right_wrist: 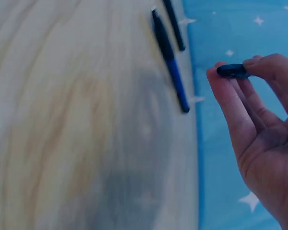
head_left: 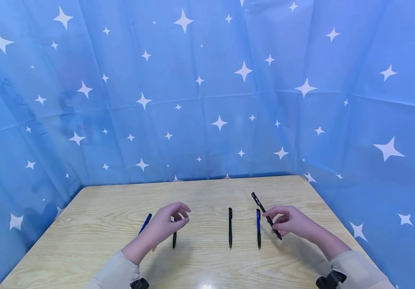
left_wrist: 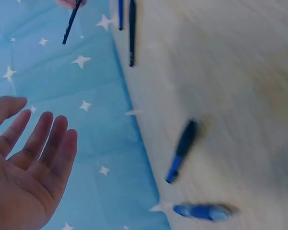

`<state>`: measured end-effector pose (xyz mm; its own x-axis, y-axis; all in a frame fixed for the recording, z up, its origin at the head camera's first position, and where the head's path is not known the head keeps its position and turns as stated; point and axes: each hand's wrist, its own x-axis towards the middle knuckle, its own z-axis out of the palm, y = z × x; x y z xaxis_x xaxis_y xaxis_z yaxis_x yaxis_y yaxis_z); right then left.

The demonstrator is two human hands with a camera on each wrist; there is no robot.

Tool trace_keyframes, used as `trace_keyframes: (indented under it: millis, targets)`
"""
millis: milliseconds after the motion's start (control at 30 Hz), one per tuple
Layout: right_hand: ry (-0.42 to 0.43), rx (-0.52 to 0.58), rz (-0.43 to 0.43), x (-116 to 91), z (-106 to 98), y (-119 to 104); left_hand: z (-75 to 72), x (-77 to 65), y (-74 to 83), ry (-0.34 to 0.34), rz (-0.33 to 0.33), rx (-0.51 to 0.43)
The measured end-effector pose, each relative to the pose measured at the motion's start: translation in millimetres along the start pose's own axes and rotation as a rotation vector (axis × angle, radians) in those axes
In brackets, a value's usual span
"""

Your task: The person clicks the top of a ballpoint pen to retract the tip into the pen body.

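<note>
My right hand pinches a black pen between thumb and fingers, tilted and held above the table. In the right wrist view, that pen is seen nearly end-on at the fingertips. Just left of this hand lies a blue pen with a black grip, and farther left a black pen. My left hand hovers with loosely bent fingers and holds nothing. It partly hides a blue pen with a dark grip; another blue pen lies at its left, its lower end covered.
The pens lie on a light wooden table. A blue curtain with white stars stands behind the table and along both sides. Black straps sit on the wrists over pale sleeves.
</note>
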<state>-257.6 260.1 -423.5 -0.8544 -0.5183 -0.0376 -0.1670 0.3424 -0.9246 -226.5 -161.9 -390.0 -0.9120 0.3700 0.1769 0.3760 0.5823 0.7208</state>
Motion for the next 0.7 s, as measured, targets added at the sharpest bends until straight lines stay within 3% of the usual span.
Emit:
trace_keyframes:
  millis: [233,700]
  targets:
    - [0.008,-0.07,0.034,-12,-12,15,-5.2,-11.7,-19.8,-0.003,-0.003,0.084]
    - [0.109,-0.255,0.135,-24,-33,33,-12.4,-21.5,-33.6,-0.049,-0.007,0.099]
